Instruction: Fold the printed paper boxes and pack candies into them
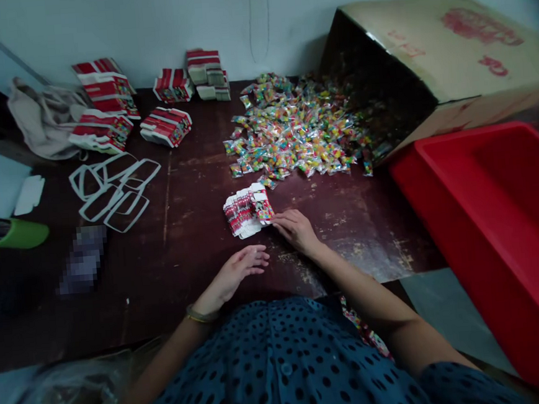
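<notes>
A fanned row of small red-and-white cartons [241, 215] lies on the dark table in front of me. At its right end one colourful printed carton [262, 206] faces up with its white flap showing. My right hand [296, 230] has its fingers closed at the lower right corner of that carton; the thumb is partly hidden. Nearer to me, my left hand [243, 267] hovers with nothing in it, its fingers extended and slightly apart. Just beyond the cartons spreads a heap of clear packets of colourful candy [296, 131].
A cardboard box [448, 51] lies on its side at the back right, beside a red bin [481, 222]. Stacks of flat cartons [106, 93] stand along the wall. White strap loops [114, 186], a green bottle [24, 234] and a blurred-out object [82, 260] are at left.
</notes>
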`<state>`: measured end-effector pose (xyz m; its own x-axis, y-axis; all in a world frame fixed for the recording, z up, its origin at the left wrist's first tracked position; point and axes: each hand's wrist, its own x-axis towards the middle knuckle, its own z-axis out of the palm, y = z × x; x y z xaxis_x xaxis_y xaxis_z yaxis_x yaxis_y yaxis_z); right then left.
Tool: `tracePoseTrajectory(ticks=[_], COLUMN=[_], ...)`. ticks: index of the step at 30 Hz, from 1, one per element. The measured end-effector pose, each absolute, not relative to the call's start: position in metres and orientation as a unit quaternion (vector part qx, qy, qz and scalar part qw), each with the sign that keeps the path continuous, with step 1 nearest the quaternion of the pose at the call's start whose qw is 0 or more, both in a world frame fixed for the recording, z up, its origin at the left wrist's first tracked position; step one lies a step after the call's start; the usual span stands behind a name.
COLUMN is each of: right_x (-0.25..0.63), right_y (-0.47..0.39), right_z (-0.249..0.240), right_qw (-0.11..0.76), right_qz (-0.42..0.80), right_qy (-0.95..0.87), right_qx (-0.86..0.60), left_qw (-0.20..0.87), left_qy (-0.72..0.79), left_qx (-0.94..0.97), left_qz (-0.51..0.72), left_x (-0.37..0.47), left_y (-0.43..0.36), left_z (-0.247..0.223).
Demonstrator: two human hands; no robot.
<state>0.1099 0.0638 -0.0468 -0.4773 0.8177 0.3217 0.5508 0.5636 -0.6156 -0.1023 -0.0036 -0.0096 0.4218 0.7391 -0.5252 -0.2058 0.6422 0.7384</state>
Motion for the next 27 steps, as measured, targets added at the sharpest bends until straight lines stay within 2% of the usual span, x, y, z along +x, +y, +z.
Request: tracePoseTrajectory(ticks=[5,9,12,16,21,25,27], right_x=[0.111,0.105,0.099,0.099,0.113,0.12,0.121], right_y=[-0.001,-0.008,0.004,0.012,0.017,0.019,0.021], right_z=[-0.02,-0.018,-0.02,-0.012,-0.004,-0.004,-0.001], right_qw=[0.309,0.329,0.335,0.348,0.247,0.138,0.119], right_qz=[0.274,0.238,0.224,0.328,0.457,0.481,0.501], right_qy=[-0.86,-0.808,-0.791,-0.746,-0.762,-0.806,-0.806], right_qx=[-0.3,-0.427,-0.461,-0.464,-0.386,-0.317,-0.292], left_qw=[0.822,0.809,0.792,0.781,0.779,0.777,0.791], left_qy=[0.403,0.448,0.459,0.467,0.449,0.424,0.403], left_qx=[0.19,0.242,0.272,0.317,0.342,0.359,0.367], left_qz=[0.354,0.294,0.296,0.268,0.273,0.294,0.278], left_x=[-0.092,-0.076,-0.067,-0.06,-0.049,-0.049,-0.054], left_y=[0.001,-0.003,-0.01,-0.014,-0.016,-0.018,-0.018], left_z=[-0.019,-0.022,-0.021,-0.021,-0.021,-0.015,-0.009])
